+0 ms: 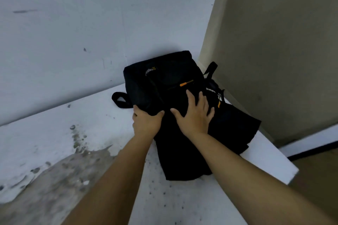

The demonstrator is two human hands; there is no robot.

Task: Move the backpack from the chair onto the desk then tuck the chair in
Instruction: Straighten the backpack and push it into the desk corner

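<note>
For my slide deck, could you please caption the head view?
Both hands on a black backpack lying on the white desk: left hand grips its edge, right hand rests flat.

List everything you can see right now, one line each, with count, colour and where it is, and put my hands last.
backpack: one, black with orange zip pulls, lying on the desk in the corner, top against the wall
desk: one, white, worn and stained at the left, below the wall
wall: one, pale grey, scuffed, behind the desk
left hand: one, gripping the backpack's left edge
right hand: one, spread flat on the backpack's front
</note>
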